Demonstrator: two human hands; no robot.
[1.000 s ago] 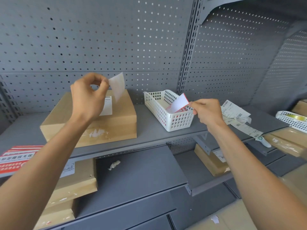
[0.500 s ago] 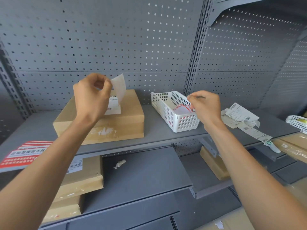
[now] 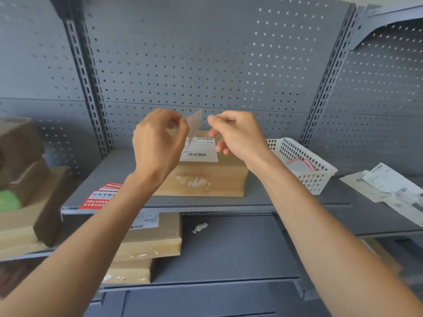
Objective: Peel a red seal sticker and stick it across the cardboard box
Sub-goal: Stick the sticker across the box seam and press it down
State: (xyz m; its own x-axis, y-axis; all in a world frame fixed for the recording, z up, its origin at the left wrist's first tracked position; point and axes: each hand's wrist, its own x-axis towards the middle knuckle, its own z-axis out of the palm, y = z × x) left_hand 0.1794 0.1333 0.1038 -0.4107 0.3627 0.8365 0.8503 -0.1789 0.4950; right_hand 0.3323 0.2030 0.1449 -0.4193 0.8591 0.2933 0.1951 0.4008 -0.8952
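Grey shelf, cardboard box; above, left hand pinching sticker, right hand loosely curled, empty.

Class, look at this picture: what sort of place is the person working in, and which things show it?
Probably a parcel packing or stockroom area: grey metal shelves backed by pegboard, cardboard boxes with barcode labels, and loose shipping slips.

Pale sticker sheet upright above labelled brown cardboard box on shelf
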